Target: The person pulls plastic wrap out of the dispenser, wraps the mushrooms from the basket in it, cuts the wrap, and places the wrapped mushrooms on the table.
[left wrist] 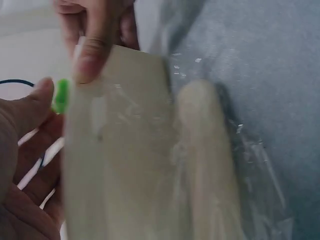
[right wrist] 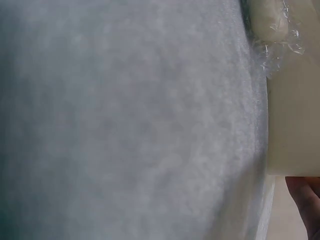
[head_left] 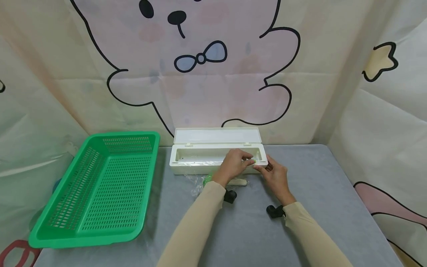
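A white cling film dispenser box (head_left: 181, 170) stands at the back of the table, its lid (head_left: 217, 135) raised. At its right front corner, my left hand (head_left: 231, 165) pinches a small green slider (left wrist: 61, 96) between thumb and fingertips. My right hand (head_left: 276, 178) grips the box's right end, its thumb (left wrist: 91, 62) pressed on the front edge in the left wrist view. Clear film (head_left: 197, 182) hangs over the box front onto the table. In front of the box lies a pale rod-shaped thing (left wrist: 205, 150), covered by film, with a green part (head_left: 207, 179) partly hidden by the left wrist.
A large green plastic basket (head_left: 146, 207) stands on the left of the grey table (head_left: 250, 230). A printed cloth (head_left: 217, 92) hangs right behind the box, and more cloth borders both sides. Each wrist bears a black camera mount (head_left: 275, 211).
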The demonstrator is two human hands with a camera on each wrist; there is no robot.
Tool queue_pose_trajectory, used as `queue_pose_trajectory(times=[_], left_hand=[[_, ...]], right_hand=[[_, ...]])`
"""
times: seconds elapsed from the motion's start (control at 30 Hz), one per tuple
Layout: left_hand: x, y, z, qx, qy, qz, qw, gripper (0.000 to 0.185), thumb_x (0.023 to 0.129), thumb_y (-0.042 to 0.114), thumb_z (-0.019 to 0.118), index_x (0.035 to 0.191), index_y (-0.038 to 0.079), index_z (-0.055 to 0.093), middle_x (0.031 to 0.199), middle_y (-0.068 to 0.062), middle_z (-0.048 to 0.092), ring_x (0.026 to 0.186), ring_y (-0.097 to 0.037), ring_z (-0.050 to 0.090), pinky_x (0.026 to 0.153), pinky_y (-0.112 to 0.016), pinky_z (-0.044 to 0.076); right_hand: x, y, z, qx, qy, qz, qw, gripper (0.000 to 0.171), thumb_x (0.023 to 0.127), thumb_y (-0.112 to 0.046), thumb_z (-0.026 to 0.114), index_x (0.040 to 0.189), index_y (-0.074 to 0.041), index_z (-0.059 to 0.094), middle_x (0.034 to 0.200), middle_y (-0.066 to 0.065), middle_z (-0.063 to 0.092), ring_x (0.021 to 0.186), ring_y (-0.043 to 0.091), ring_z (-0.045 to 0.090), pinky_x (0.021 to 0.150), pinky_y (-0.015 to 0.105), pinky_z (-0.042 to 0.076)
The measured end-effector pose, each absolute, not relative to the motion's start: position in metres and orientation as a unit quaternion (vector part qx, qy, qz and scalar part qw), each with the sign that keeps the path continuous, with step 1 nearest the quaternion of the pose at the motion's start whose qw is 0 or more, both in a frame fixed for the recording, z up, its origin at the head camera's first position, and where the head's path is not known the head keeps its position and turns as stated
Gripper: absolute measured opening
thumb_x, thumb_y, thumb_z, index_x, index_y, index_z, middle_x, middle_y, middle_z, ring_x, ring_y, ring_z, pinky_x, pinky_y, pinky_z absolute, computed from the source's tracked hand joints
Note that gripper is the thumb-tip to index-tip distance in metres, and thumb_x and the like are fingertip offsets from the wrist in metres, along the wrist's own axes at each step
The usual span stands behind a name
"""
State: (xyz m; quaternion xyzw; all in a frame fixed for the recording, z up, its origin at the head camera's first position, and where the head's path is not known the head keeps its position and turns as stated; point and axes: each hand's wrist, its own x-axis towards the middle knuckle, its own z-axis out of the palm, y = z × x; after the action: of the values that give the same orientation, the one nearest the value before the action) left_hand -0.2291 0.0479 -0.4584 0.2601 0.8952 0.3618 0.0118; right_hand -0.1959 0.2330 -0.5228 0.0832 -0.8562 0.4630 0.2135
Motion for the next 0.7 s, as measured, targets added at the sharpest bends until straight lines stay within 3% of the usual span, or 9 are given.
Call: queue_pose_trajectory(times=[0.2,0.43,0.7], left_hand=[[-0.231,0.05,-0.469,0.279,0.889,0.363,-0.018,0.019,0.098,0.021,0.07,0.108,0.009,0.08,0.103,-0.001,0.076,0.092,-0.01,0.069,0.077,-0.018,0.052],[-0.231,0.047,-0.474,0.304,0.884,0.35,-0.061,0.016,0.098,0.018,0.07,0.104,0.008,0.081,0.1,-0.002,0.077,0.089,-0.011,0.069,0.076,-0.018,0.051],[-0.231,0.032,-0.473,0.293,0.881,0.366,-0.063,0.011,0.097,0.011,0.071,0.099,0.006,0.08,0.099,-0.003,0.077,0.09,-0.013,0.069,0.08,-0.021,0.052]], right_hand=[[-0.196,0.232,-0.524,0.101,-0.854,0.457,0.227,0.061,0.081,-0.004,0.085,0.135,0.009,0.059,0.116,0.031,0.068,0.099,0.039,0.071,0.074,0.002,0.047],[-0.197,0.231,-0.524,0.101,-0.854,0.45,0.239,0.06,0.079,-0.003,0.086,0.133,0.01,0.061,0.114,0.03,0.068,0.097,0.04,0.071,0.074,0.002,0.046],[-0.199,0.229,-0.526,0.087,-0.839,0.481,0.238,0.061,0.078,0.001,0.086,0.132,0.013,0.06,0.113,0.033,0.067,0.097,0.044,0.07,0.074,0.003,0.047]])
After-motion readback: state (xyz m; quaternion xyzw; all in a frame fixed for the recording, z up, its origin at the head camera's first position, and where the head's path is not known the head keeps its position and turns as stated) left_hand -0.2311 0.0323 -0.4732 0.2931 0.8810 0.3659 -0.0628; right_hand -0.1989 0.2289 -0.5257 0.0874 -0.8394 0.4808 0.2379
